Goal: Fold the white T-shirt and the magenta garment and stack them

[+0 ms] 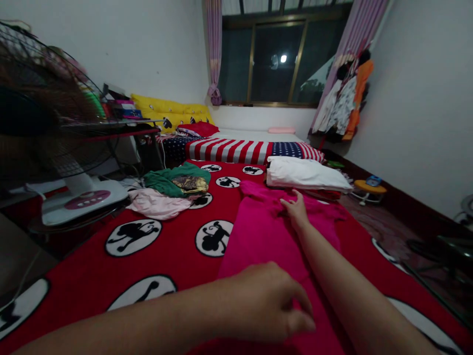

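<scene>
A bright pink garment, perhaps a dress or long top, lies spread lengthwise on a red blanket with black monkey figures in white ovals. At its far end, by the shoulder or neck area, my right hand reaches down with fingers apart, at or just over the cloth. My left hand is close to me above the near part of the garment. Its index finger and thumb curl toward each other in a pinch; whether cloth sits between the tips is hard to see.
A folded white bundle lies beyond the garment. Green cloth and pale pink cloth are heaped at the left. A standing fan is at the left edge, and a small round stool at the right.
</scene>
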`<state>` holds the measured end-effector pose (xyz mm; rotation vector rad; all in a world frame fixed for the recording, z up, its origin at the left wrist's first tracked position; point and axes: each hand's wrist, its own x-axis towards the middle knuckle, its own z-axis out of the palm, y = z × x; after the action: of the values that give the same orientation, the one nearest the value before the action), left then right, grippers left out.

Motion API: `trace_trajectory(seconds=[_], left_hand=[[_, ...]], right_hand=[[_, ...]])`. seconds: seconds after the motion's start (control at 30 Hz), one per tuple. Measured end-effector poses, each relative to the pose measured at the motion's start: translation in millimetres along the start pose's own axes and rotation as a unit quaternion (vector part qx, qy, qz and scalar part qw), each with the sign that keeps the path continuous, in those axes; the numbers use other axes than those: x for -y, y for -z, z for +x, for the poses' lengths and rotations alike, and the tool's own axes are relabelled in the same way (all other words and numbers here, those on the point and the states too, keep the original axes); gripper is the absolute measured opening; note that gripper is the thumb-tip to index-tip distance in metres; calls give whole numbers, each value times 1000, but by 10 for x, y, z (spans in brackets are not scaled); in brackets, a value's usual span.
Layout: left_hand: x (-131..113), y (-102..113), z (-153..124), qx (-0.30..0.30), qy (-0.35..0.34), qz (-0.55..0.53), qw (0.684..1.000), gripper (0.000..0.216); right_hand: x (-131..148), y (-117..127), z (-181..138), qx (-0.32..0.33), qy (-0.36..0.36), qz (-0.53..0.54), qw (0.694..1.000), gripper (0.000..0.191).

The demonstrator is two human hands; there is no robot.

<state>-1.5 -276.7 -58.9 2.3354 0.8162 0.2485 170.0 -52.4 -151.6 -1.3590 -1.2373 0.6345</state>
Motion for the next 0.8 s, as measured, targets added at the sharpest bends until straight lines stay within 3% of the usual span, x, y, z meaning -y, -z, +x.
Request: trace_trajectory(seconds=[0.1, 0.17, 0.23, 0.33, 0.43, 0.5, 0.63, 0.8], left_hand=[[393, 123, 409, -230, 73, 120, 963, 33], [738, 149, 635, -295, 121, 183, 930, 46], [1045, 122, 761, -293, 164, 216, 917, 58], [1304, 22, 788, -251, 196, 237, 918, 60], [1339, -52, 753, -239, 192, 250, 918, 54], [1318, -64, 746, -242, 191, 253, 917, 53], [1315, -59, 760, -248, 191, 253, 916, 52], [1313, -74, 748, -263, 180, 226, 921, 50]], right_hand=[[-66, -6, 12, 39, 44, 30, 998, 60], [-84, -8, 12, 72, 47, 36, 996, 49], [-85, -2, 4, 74, 41, 33, 996, 44], [-58, 30, -27, 17, 55, 32, 998, 45], [-12, 79, -63, -81, 79, 20, 993, 45], [12, 111, -75, -114, 66, -4, 991, 39], [38, 158, -70, -111, 17, -84, 990, 28], [62, 220, -84, -112, 30, -149, 982, 30]])
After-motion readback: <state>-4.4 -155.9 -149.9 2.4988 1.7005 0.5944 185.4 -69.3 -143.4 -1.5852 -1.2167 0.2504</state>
